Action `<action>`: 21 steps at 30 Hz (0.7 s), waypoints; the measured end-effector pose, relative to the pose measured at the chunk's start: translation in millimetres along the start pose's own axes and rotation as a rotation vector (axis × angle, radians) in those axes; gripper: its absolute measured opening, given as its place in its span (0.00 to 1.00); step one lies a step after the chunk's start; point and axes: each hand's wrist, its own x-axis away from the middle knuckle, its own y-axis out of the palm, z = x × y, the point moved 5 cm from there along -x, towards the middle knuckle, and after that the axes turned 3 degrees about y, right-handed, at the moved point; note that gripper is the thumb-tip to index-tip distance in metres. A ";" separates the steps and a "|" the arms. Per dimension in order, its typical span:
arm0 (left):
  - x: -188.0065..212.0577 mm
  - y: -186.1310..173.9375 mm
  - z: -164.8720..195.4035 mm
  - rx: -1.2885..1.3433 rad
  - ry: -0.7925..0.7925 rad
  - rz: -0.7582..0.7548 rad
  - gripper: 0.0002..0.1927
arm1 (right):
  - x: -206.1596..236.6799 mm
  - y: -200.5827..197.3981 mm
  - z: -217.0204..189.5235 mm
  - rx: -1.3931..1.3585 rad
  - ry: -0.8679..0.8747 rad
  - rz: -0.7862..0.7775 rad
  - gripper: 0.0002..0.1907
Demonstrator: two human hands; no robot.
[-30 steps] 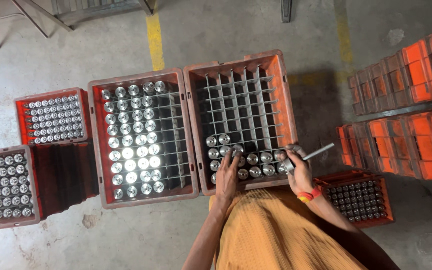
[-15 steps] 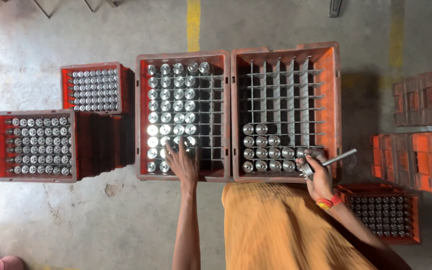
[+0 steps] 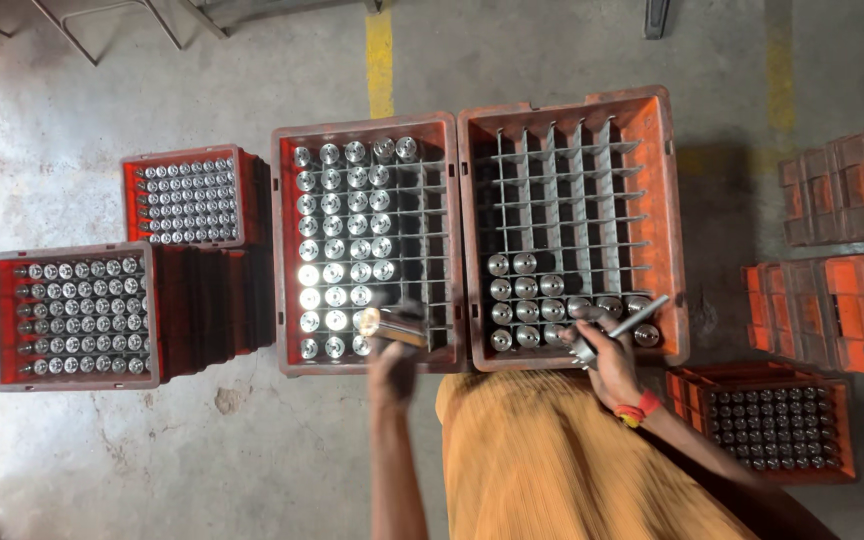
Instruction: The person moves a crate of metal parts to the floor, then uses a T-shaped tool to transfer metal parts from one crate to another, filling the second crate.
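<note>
My left hand grips a shiny metal cylinder, tilted on its side just above the near edge of the left orange crate. That crate's grid holds several upright metal cylinders in its left columns. Over the near edge of the right orange crate, my right hand holds a thin metal rod tool. Several cylinders fill that crate's two nearest rows. A red band circles my right wrist.
Two smaller red crates full of small cylinders stand on stacks at the left. Another filled crate sits at the lower right. Stacked orange crates line the right side. A yellow line marks the concrete floor.
My left hand went from the right crate to the left crate and has lifted a cylinder out. The right hand stayed at the right crate with the rod.
</note>
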 end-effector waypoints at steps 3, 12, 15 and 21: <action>2.6 21.4 -76.1 -0.217 -0.289 0.210 0.17 | 0.3 22.8 -3.3 0.002 0.007 -0.023 0.07; 53.8 136.0 -119.1 -1.287 -0.243 -0.393 0.21 | 17.9 66.4 -52.7 0.024 -0.088 -0.116 0.05; 53.7 149.7 -127.6 -1.302 -0.306 -0.497 0.22 | 29.3 58.1 -62.7 0.095 -0.197 -0.239 0.05; 51.7 161.4 -156.3 -1.220 -0.316 -0.672 0.25 | 15.7 19.0 -68.7 0.084 -0.109 -0.215 0.06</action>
